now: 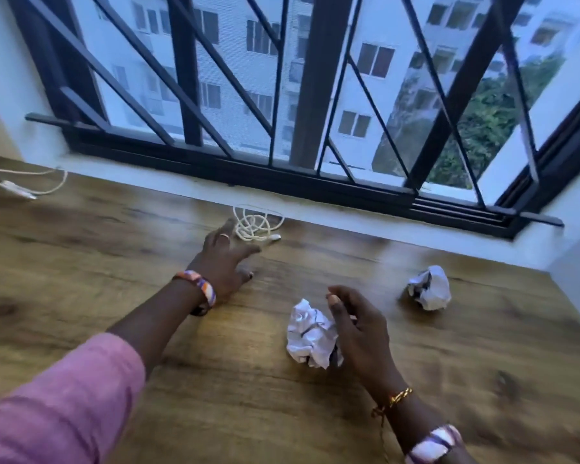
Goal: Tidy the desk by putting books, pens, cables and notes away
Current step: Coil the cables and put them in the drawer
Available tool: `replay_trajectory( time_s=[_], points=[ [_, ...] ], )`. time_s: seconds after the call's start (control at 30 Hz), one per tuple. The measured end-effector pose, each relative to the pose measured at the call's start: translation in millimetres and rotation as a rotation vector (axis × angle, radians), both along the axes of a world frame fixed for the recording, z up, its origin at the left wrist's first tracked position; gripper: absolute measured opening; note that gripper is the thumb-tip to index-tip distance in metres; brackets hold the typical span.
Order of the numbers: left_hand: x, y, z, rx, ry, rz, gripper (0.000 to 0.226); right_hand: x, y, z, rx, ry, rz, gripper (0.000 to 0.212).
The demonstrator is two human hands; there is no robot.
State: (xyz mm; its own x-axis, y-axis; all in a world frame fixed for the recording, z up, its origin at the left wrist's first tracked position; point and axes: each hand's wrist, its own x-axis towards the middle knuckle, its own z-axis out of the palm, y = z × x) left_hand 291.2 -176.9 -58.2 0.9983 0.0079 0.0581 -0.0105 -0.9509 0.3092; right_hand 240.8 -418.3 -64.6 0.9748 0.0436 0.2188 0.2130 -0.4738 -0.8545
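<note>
**Q:** Hands, status?

**A:** Left hand (222,259) stretched forward over the wooden desk (81,249), fingers spread wide, holding nothing. Its fingertips are just beside the coiled white cable (257,224) near the window ledge; contact unclear, there's blur. Right hand (355,324) has loosely curled fingers against the right side of a crumpled paper ball (310,333). Touching it; can't tell whether it's a real grip.

**Q:** Other task items?

**A:** Second crumpled paper ball (430,288) lies to the right on the desk, apart from both hands. Second white cable (17,184) with a plug sits at the far left edge, well apart from everything.

**Q:** Anything else?

**A:** Pink sleeve (57,403) on the left arm, patterned wristband (200,286) at the left wrist, gold bracelet (397,396) at the right. Window with dark grille (315,78) runs behind the desk.
</note>
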Motion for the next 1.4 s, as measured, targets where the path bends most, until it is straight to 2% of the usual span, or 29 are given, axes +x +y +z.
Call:
replay_trajectory(
  time_s=[0.13, 0.27, 0.33, 0.4, 0.53, 0.63, 0.7, 0.73, 0.83, 0.9, 0.93, 1.03, 1.2, 1.3, 1.4],
  points=[
    [23, -1, 11, 0.257, 0.156, -0.082, 0.039, -4, -1, 7, -0.006, -0.037, -0.009, 0.021],
    [16, -11, 18, 0.425, 0.022, -0.06, 0.029, -13, -9, 20, -0.075, -0.138, 0.028, 0.034],
    [-2, -8, 18, 0.285, -0.004, 0.014, 0.025, -22, -11, 33, -0.111, -0.208, 0.057, 0.039],
    [-25, 3, 28, 0.037, -0.073, 0.076, 0.019, -31, -7, 49, -0.117, -0.298, 0.09, 0.042],
    [-86, 21, 81, -0.31, -0.399, 0.148, 0.01, -56, 21, 81, -0.093, -0.359, 0.227, 0.028],
    [-145, 17, 127, -0.468, -0.532, 0.109, 0.013, -76, 58, 103, -0.166, -0.364, 0.37, 0.047],
    [-189, 11, 149, -0.494, -0.608, 0.101, 0.015, -96, 80, 122, -0.124, -0.392, 0.428, 0.056],
    [-211, 10, 157, -0.471, -0.649, 0.102, 0.016, -110, 90, 134, -0.079, -0.392, 0.451, 0.052],
    [-271, 11, 174, -0.357, -0.752, 0.143, 0.017, -152, 104, 155, -0.059, -0.491, 0.543, 0.01],
    [-314, 21, 182, -0.256, -0.808, 0.223, 0.017, -179, 103, 162, -0.064, -0.548, 0.533, 0.027],
    [-332, 29, 184, -0.185, -0.823, 0.275, 0.019, -187, 98, 166, 0.042, -0.477, 0.512, 0.031],
    [-385, 55, 185, 0.002, -0.785, 0.43, 0.02, -215, 78, 184, 0.654, -0.017, 0.552, 0.023],
    [-434, 46, 185, 0.269, -0.451, 0.563, 0.016, -259, 74, 218, 1.252, 0.51, 0.597, 0.029],
    [-463, 37, 198, 0.311, -0.492, 0.568, 0.009, -278, 78, 241, 1.458, 0.593, 0.571, 0.031],
    [-490, 38, 213, 0.41, -0.73, 0.543, 0.012, -301, 88, 260, 1.561, 0.568, 0.561, 0.033]
  ],
)
